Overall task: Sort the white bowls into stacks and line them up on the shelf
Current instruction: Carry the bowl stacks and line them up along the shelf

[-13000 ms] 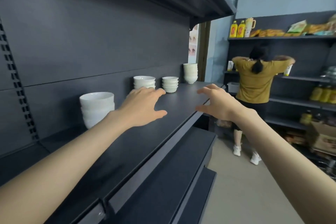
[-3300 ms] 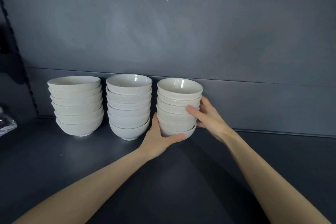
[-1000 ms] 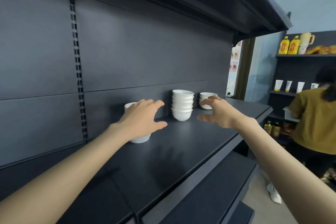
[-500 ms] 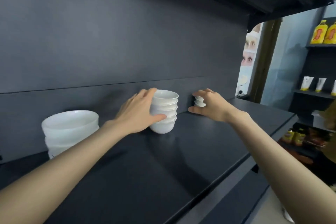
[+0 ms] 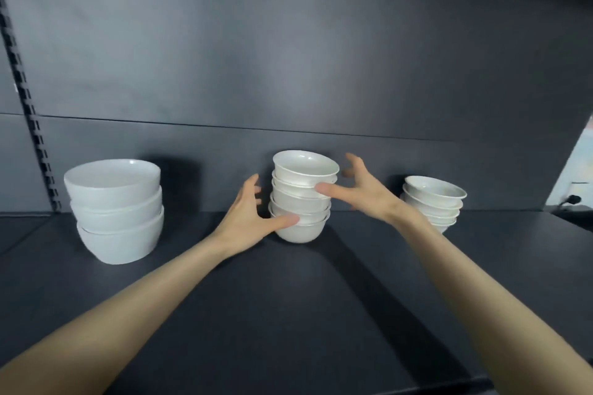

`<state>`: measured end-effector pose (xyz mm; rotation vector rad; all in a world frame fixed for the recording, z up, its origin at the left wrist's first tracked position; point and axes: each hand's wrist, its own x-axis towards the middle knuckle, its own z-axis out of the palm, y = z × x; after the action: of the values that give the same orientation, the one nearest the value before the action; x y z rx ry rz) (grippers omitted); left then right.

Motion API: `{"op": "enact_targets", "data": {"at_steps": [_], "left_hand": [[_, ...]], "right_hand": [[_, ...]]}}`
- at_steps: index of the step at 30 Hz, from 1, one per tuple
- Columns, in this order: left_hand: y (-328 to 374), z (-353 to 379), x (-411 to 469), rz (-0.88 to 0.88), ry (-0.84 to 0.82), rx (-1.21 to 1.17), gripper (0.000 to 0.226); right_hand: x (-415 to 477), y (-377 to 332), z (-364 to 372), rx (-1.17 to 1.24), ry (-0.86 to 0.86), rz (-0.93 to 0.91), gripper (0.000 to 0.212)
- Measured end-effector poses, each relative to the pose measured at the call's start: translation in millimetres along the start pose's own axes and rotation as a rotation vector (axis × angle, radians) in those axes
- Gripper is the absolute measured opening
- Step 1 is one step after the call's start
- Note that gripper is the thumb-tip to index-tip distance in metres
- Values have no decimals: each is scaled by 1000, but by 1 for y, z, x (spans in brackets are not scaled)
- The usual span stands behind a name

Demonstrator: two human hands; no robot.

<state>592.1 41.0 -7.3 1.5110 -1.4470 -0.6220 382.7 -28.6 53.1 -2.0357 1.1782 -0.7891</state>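
left hand (image 5: 247, 216) and right hand (image 5: 364, 192) flank the crooked middle stack (image 5: 300, 202), each grip apart, thumbs touching it; next it likely needs squaring and lining up

I took this for a shop, a retail aisle rather than a home cupboard. What I saw was a deep, dark display shelf (image 5: 288, 314) with a flat back panel (image 5: 288, 58) in the same finish, and a slotted upright (image 5: 22, 90) running up its left edge, as on store racking. Plain white bowls (image 5: 115, 212) stood on it in several stacks, like stock on show.
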Motion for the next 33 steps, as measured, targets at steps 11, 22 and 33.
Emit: {"op": "enact_targets", "data": {"at_steps": [11, 22, 33], "left_hand": [[-17, 35, 33, 22, -80, -244, 112], [-13, 40, 36, 146, -14, -247, 79], [22, 14, -36, 120, 113, -189, 74]], "right_hand": [[36, 27, 14, 232, -134, -45, 91], [39, 29, 19, 359, -166, -128, 70], [0, -10, 23, 433, -273, -225, 65]]}}
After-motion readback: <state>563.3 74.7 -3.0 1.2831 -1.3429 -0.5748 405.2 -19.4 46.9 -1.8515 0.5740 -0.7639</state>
